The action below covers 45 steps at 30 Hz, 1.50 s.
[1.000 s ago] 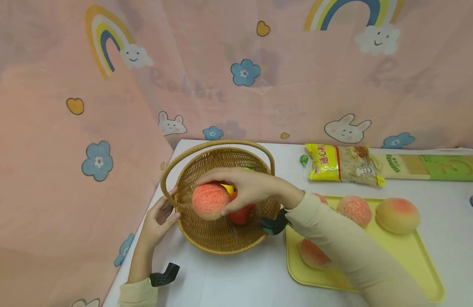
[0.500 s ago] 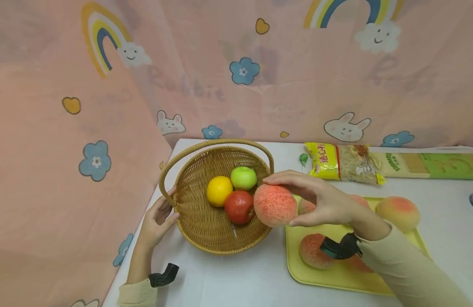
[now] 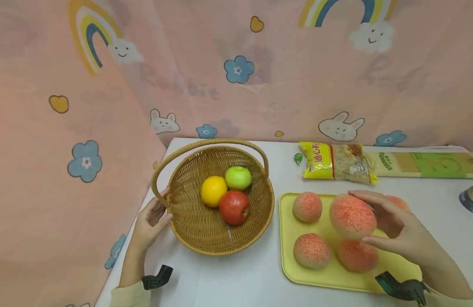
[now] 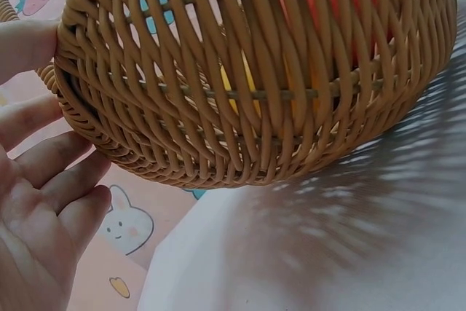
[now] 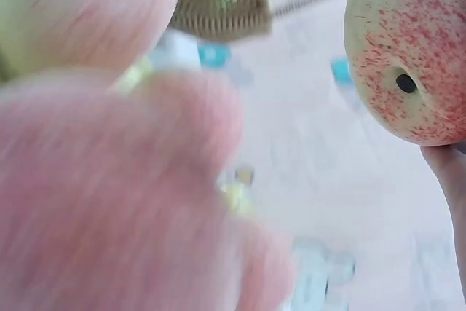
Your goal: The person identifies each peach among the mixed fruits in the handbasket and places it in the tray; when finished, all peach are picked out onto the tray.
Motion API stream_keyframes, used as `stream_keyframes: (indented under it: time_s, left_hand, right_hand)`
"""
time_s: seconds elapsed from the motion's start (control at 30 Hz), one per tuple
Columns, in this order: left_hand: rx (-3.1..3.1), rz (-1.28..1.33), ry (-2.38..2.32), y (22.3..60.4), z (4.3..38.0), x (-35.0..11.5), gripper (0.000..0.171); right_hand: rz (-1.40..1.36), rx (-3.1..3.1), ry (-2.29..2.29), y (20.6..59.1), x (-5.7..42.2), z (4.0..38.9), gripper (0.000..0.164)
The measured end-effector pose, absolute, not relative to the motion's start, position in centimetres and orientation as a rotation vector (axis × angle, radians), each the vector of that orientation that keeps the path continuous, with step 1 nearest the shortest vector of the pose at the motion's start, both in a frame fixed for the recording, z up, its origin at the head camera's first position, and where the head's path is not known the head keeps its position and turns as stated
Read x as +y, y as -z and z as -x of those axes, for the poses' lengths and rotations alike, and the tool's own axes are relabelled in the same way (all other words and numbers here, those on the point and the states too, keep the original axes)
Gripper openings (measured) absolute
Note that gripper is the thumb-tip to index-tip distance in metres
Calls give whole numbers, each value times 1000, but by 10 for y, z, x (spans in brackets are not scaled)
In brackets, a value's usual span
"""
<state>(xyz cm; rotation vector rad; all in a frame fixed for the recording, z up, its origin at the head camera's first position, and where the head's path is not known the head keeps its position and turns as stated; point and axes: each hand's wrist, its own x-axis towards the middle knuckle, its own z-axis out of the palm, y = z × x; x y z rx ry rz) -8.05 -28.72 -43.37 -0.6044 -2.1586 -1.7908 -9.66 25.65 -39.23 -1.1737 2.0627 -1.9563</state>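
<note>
My left hand (image 3: 147, 225) holds the left rim of a round wicker basket (image 3: 195, 232), beside the foot of its arched handle. In the left wrist view its fingers (image 4: 69, 172) and thumb meet the woven rim. Inside the basket lie a yellow orange-like fruit (image 3: 214, 191), a green apple (image 3: 238, 178) and a red apple (image 3: 234, 207). Over the yellow tray (image 3: 288, 273), my right hand (image 3: 407, 234) grips a peach (image 3: 351, 215) between thumb and fingers. The right wrist view shows this peach (image 5: 415, 56) from its dimpled end. More peaches (image 3: 312, 250) sit on the tray, one partly behind the hand.
Behind the tray lie a yellow-ended pasta bag (image 3: 336, 162), a long green-and-beige noodle pack (image 3: 432, 165) and a green lollipop (image 3: 298, 158). A dark round container (image 3: 472, 199) stands at the far right. A pink patterned cloth rises behind the white table.
My right hand has carried the peach rightward from above the basket to above the tray, uncovering the fruit in the basket. My left hand stays on the basket rim. The view has shifted slightly.
</note>
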Motion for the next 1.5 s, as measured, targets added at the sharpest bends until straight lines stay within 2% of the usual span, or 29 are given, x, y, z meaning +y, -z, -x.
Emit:
stream_keyframes:
  time_s: [0.17, 0.37, 0.5, 0.87, 0.97, 1.2, 1.5]
  left_hand:
    - [-2190, 615, 1799, 435, 81, -291, 61]
    - [-2183, 629, 1804, 435, 81, -290, 62]
    - [-2175, 622, 1807, 433, 80, -287, 62]
    - [-2198, 596, 1817, 436, 80, -291, 62]
    - [-2193, 609, 1811, 436, 80, -291, 62]
    - [-2177, 629, 1811, 435, 81, -290, 62]
    - [-2184, 609, 1819, 436, 81, -291, 62]
  right_hand:
    - [815, 2366, 1893, 408, 286, 71, 88]
    - [547, 2542, 1873, 439, 320, 47, 93]
    - [278, 2677, 1652, 463, 340, 36, 93]
    - [-21, 2621, 1360, 505, 364, 31, 88]
    - [-17, 2580, 1349, 508, 368, 30, 86]
    - [222, 2578, 1437, 503, 376, 29, 83]
    - [41, 2510, 1242, 495, 372, 25, 82]
